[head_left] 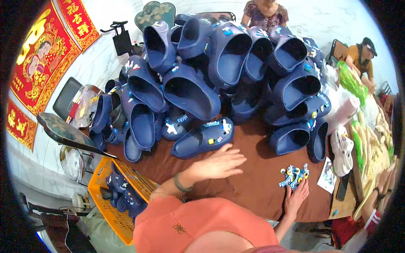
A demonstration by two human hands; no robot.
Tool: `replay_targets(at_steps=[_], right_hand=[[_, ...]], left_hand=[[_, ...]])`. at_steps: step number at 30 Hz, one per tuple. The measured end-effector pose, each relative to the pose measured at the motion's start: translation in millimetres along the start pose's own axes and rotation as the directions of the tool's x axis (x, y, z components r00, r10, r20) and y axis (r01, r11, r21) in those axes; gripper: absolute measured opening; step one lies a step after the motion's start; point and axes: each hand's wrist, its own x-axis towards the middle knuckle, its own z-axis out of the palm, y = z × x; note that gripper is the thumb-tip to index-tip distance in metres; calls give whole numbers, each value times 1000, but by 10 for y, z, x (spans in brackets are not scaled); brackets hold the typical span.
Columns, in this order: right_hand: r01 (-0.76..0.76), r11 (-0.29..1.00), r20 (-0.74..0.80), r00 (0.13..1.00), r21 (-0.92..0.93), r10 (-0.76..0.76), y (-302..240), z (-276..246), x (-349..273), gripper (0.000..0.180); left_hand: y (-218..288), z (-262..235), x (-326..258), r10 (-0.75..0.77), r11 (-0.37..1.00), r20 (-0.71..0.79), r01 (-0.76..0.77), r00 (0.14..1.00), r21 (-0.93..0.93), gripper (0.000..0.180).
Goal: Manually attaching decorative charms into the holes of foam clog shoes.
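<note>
My left hand [221, 163] is open, fingers stretched to the right, just in front of a navy clog [192, 142] with colourful charms on its upper. It holds nothing. To the right, my right hand [298, 196] reaches to a small heap of shoe charms [292, 175] in blue, white and yellow on the brown tabletop [249, 194]. Its thumb is apart from its fingers, and the fingertips touch the heap's near edge. No charm shows clearly gripped. A large pile of navy clogs [231, 55] rises beyond both hands, many carrying charms.
An orange crate [110, 211] with navy clogs stands at the lower left, beside a chair [67, 128]. On the right are a white clog [341, 151], a picture card [327, 175] and a dark phone [343, 187]. Two people sit beyond the table; another person's arm shows at lower right.
</note>
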Motion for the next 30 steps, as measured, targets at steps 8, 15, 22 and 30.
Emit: replay_targets(at_steps=[8, 15, 22, 30], right_hand=[[2, 999, -4, 1000, -43, -2, 117, 10, 18, 69], [-12, 999, 14, 1000, -30, 13, -40, -4, -4, 70], [-73, 988, 57, 996, 133, 65, -235, -288, 183, 70], [-61, 998, -78, 995, 13, 62, 60, -232, 3, 74]], left_hand=[[-393, -1817, -2, 79, 928, -851, 272, 518, 253, 22], [-1807, -2811, 69, -271, 884, -866, 464, 420, -51, 38], [-2662, -3067, 790, -532, 781, -525, 625, 664, -1, 51], [-3497, -2901, 217, -350, 662, -676, 682, 648, 311, 37]])
